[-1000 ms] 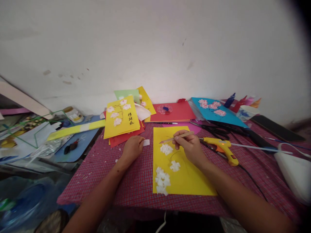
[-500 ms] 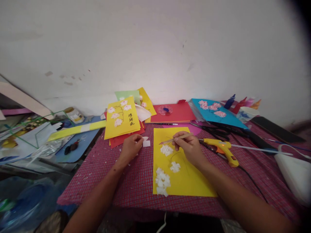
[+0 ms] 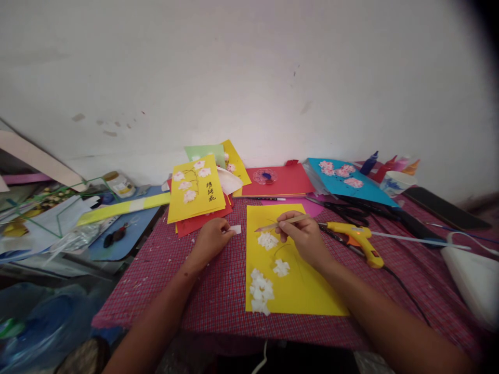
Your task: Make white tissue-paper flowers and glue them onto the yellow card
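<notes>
My left hand (image 3: 214, 236) is closed at the fingertips on a small white paper square (image 3: 236, 229), just left of the yellow sheet. In my right hand (image 3: 302, 234) is a slim, pale wooden pencil (image 3: 267, 227), held in a writing grip with its pinkish tip pointing left. That hand hovers over or rests on the yellow sheet (image 3: 312, 291); contact is hard to tell. Clusters of white paper petals (image 3: 261, 291) lie on the sheet's lower left, with a round white flower (image 3: 267, 240) and a smaller one (image 3: 281, 268) above. Thin drawn stems show between them.
A yellow glue gun (image 3: 360, 239) lies right of the sheet, near black scissors (image 3: 346, 209). Finished flower cards (image 3: 197, 189) are stacked behind my left hand. A blue card (image 3: 346, 182), paint bottles (image 3: 385, 169) and a cup (image 3: 397, 182) stand at the back right.
My left hand has shifted slightly right and down, its fingers now over the loose white paper, with one square showing at the fingertips. My right hand is nearly still.
</notes>
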Action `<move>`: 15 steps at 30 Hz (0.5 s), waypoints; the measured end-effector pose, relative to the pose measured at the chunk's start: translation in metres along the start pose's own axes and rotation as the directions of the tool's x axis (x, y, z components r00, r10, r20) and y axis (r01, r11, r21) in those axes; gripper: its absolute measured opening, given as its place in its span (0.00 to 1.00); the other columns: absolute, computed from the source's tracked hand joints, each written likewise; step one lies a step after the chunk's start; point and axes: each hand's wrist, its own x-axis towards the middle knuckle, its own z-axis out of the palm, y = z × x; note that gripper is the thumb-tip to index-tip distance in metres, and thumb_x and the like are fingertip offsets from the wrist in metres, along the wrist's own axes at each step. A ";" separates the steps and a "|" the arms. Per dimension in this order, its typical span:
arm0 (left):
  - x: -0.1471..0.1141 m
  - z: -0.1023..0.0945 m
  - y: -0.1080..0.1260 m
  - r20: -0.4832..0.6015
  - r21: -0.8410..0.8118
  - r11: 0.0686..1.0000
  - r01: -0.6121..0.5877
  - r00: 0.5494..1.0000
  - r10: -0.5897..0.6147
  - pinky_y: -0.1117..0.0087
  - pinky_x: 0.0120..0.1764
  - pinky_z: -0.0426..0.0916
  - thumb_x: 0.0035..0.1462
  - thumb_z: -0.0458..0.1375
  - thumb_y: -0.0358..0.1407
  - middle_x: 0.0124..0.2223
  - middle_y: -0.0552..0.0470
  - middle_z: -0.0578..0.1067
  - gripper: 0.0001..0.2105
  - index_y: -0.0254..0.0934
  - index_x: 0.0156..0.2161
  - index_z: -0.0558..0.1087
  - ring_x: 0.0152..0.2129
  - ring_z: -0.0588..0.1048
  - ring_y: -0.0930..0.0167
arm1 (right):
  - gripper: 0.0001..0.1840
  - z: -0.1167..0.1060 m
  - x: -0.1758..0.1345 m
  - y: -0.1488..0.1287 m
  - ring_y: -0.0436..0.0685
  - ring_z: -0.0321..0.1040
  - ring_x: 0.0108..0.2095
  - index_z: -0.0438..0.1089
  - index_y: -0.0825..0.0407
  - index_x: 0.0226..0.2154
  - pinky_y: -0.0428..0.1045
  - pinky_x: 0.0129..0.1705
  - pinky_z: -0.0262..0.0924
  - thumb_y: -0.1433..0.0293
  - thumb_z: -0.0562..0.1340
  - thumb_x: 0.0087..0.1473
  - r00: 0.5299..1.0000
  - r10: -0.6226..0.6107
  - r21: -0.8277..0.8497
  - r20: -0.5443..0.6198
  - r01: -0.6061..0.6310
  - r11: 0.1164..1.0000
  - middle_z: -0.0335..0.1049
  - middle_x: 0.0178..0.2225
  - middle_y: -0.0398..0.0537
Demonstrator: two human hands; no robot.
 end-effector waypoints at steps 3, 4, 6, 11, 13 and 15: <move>0.000 -0.001 0.002 0.067 0.041 0.999 -0.027 0.997 0.024 0.69 0.28 0.57 0.52 0.62 0.38 0.26 0.53 0.72 0.10 0.39 0.23 0.69 0.23 0.69 0.69 | 0.08 -0.001 0.000 0.002 0.50 0.66 0.19 0.73 0.52 0.31 0.46 0.23 0.61 0.65 0.68 0.53 1.000 0.004 0.006 0.004 -0.004 1.000 0.73 0.23 0.43; 0.000 -0.002 0.003 0.079 0.044 0.999 -0.023 0.997 0.019 0.70 0.28 0.56 0.53 0.62 0.39 0.25 0.53 0.72 0.11 0.38 0.23 0.69 0.23 0.68 0.70 | 0.08 -0.001 0.000 0.002 0.50 0.66 0.19 0.73 0.53 0.31 0.46 0.23 0.61 0.65 0.68 0.53 1.000 0.002 0.006 0.007 -0.002 1.000 0.74 0.23 0.43; 0.000 -0.005 0.006 0.098 0.046 0.999 0.006 0.995 -0.011 0.70 0.28 0.56 0.54 0.61 0.40 0.26 0.54 0.72 0.12 0.38 0.23 0.69 0.23 0.68 0.70 | 0.08 -0.001 0.000 0.003 0.50 0.66 0.19 0.73 0.53 0.31 0.46 0.23 0.61 0.65 0.68 0.53 1.000 -0.001 0.004 0.011 0.001 1.000 0.74 0.23 0.43; 0.001 -0.015 0.011 0.069 0.040 0.995 0.091 0.993 -0.093 0.70 0.30 0.58 0.54 0.60 0.40 0.27 0.53 0.74 0.11 0.37 0.25 0.71 0.25 0.70 0.69 | 0.07 0.000 0.000 0.002 0.49 0.66 0.19 0.73 0.53 0.31 0.46 0.23 0.61 0.65 0.67 0.53 1.000 -0.001 0.003 0.008 0.001 1.000 0.73 0.23 0.43; 0.001 -0.017 0.012 0.033 -0.035 0.992 0.123 0.992 -0.122 0.70 0.30 0.59 0.54 0.61 0.41 0.27 0.53 0.74 0.10 0.37 0.26 0.72 0.25 0.71 0.69 | 0.08 0.000 0.001 0.001 0.49 0.67 0.19 0.73 0.53 0.31 0.46 0.23 0.61 0.65 0.67 0.53 1.000 0.001 -0.006 0.008 -0.001 1.000 0.73 0.24 0.43; 0.000 -0.016 0.013 0.036 -0.206 0.963 0.175 0.985 -0.171 0.71 0.29 0.61 0.54 0.61 0.42 0.27 0.53 0.75 0.10 0.37 0.29 0.74 0.24 0.71 0.70 | 0.08 -0.001 0.000 0.001 0.49 0.67 0.20 0.73 0.53 0.30 0.46 0.23 0.61 0.65 0.67 0.53 1.000 0.003 -0.017 0.012 -0.003 1.000 0.74 0.24 0.44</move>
